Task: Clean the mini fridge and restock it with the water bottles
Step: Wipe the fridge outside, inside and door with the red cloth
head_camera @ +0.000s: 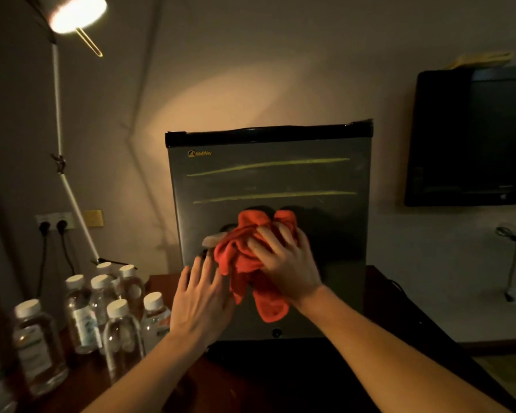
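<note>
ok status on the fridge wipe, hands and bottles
Right hand pressing red cloth on closed fridge door. Left hand flat beside it. Water bottles waiting left.

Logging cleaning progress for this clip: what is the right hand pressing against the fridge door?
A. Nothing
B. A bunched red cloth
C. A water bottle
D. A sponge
B: the right hand presses a bunched red cloth on the closed grey fridge door; the water bottles stand apart at left.

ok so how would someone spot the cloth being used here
Find the grey mini fridge standing on the dark table. On the lower half of its closed door, the right hand presses a crumpled cloth against it. It is the only bright red-orange thing in the dim room.
</note>
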`<state>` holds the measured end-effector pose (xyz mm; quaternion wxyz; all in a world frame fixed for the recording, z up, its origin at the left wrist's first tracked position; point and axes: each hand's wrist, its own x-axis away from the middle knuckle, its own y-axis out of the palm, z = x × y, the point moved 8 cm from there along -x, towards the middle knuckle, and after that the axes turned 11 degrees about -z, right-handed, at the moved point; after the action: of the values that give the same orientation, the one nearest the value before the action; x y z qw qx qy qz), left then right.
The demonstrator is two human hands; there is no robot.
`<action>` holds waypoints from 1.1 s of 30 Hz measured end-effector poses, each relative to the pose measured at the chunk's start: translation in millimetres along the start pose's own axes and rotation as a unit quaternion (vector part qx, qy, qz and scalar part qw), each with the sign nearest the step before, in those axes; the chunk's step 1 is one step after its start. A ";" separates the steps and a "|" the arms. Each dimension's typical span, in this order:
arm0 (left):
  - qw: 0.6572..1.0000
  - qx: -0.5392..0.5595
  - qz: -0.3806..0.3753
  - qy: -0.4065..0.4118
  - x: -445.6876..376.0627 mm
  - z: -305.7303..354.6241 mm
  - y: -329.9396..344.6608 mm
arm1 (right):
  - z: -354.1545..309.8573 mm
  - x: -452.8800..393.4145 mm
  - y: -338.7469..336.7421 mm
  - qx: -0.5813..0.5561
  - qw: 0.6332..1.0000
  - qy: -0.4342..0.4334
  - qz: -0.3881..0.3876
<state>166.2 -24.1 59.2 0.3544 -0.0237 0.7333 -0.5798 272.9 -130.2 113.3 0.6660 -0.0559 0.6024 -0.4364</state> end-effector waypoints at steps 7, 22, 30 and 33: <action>1.000 0.006 -0.015 0.025 -9.8 -2.4 -13.0 | 121.1 32.6 -40.3 -0.051 0.977 0.203 0.029; 0.998 0.052 0.026 0.028 -22.0 -45.7 -14.5 | -97.2 -108.1 -28.6 0.006 1.000 -0.022 0.004; 0.997 0.038 0.036 0.052 -27.7 -29.0 -23.7 | -19.4 -79.8 -34.2 0.012 0.999 0.033 -0.024; 0.996 0.040 0.041 0.070 -31.0 -13.1 -30.4 | 33.0 -50.3 -39.2 0.013 0.996 0.081 -0.018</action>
<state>170.8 -9.3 101.8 0.3261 0.0614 0.7328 -0.5940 286.2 -136.5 183.5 0.6077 -0.0228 0.6473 -0.4596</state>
